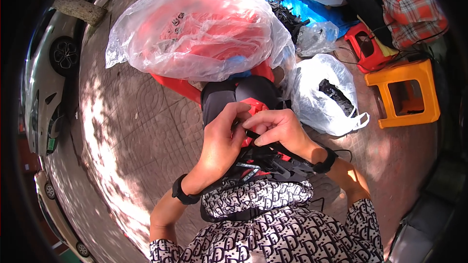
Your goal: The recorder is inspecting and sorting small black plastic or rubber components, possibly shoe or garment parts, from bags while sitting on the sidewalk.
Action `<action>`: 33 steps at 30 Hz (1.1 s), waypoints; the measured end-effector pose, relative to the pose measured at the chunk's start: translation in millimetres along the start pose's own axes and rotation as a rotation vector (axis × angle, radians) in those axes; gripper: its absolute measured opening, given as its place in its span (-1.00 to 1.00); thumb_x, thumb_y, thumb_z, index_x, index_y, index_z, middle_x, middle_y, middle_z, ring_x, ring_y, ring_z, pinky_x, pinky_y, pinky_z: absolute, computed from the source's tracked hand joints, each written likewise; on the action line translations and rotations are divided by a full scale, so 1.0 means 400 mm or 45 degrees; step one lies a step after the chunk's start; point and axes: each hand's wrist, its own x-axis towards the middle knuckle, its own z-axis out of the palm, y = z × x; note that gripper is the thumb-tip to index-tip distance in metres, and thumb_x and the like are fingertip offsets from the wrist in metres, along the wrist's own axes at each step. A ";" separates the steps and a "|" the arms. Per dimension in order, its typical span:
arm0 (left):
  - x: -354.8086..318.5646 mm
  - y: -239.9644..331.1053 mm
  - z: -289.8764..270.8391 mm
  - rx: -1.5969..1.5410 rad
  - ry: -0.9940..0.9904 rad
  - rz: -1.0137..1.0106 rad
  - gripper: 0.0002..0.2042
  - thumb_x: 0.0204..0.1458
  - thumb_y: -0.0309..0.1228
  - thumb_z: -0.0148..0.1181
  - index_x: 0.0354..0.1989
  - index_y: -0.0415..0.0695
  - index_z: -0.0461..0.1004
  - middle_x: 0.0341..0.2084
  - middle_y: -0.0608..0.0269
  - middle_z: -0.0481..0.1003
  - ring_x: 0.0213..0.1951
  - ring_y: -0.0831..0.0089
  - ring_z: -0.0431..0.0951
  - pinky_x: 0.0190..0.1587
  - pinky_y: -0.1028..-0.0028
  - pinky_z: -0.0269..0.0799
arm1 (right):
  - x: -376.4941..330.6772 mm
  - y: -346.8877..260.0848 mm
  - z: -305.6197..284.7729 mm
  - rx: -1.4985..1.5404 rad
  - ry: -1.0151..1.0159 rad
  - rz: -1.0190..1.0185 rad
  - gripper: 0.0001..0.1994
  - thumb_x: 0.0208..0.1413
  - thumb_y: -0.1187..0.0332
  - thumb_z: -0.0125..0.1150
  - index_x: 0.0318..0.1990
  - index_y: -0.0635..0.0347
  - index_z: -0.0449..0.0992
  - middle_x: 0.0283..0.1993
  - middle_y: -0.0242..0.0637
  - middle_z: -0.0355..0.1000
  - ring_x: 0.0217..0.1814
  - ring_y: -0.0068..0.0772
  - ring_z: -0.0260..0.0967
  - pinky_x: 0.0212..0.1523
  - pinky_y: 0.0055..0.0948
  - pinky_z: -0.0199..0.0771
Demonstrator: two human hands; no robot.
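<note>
Left hand (225, 125) and right hand (283, 127) close together above the lap, fingertips bent inward, both pinched on a thin black strip (252, 134). Whether fingertips actually touch each other: can't tell. Strip sits between them, just above a red piece (254, 103) resting on the lap; fingers cover most of it, so how it's joined or threaded is unreadable.

Status, my read: current piece is mid-work, not released. Loose black pieces (270, 164) lie jumbled on the lap at 6 o'clock from the hands, so there seems to be more to work through. No count possible, they overlap.

At 2 o'clock, white translucent carrier bag (321, 90) stands open with black parts (336, 96) inside. Could be done pieces or stock; can't tell which. At 11 o'clock, big clear plastic bag (204, 34) full of red material; finished or waiting, same doubt. Another heap of black strips (287, 18) at 1 o'clock, beyond the carrier bag, apparently untouched.

Overall: one in hand, plenty loose, nothing I can confirm as complete.
</note>
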 end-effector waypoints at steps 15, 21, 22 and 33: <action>0.003 -0.002 -0.016 -0.743 -0.402 -0.453 -0.75 -0.06 -0.57 0.05 -0.16 -0.33 0.33 -0.40 0.21 0.43 -0.38 0.52 0.45 -0.31 0.60 0.39 | -0.024 0.002 -0.021 0.300 0.055 0.007 -0.78 -0.27 0.65 0.13 -0.34 0.35 0.45 -0.51 -0.41 0.36 -0.51 -0.69 0.27 -0.48 -0.70 0.26; -0.001 0.001 -0.009 -0.868 -0.410 -0.528 -0.75 -0.06 -0.58 0.07 -0.17 -0.34 0.35 -0.49 0.26 0.41 -0.56 0.61 0.38 -0.52 0.63 0.33 | -0.031 0.021 -0.011 0.422 0.116 -0.110 -0.75 -0.26 0.65 0.12 -0.30 0.33 0.42 -0.47 -0.36 0.39 -0.47 -0.65 0.33 -0.45 -0.68 0.30; -0.003 -0.003 -0.007 -0.910 -0.389 -0.505 -0.76 -0.06 -0.58 0.07 -0.17 -0.34 0.35 -0.51 0.26 0.40 -0.58 0.61 0.37 -0.54 0.63 0.32 | -0.028 0.023 -0.006 0.425 0.136 -0.143 -0.74 -0.26 0.65 0.12 -0.30 0.32 0.40 -0.45 -0.34 0.40 -0.46 -0.63 0.35 -0.44 -0.68 0.32; -0.017 -0.003 -0.016 -1.075 -0.161 -0.436 -0.78 -0.03 -0.57 0.05 -0.17 -0.31 0.35 -0.58 0.27 0.38 -0.62 0.57 0.38 -0.58 0.63 0.30 | -0.040 0.000 -0.019 -0.218 0.270 -0.186 -0.64 -0.26 0.53 0.25 -0.19 0.29 0.39 -0.35 -0.31 0.41 -0.43 -0.62 0.35 -0.37 -0.66 0.34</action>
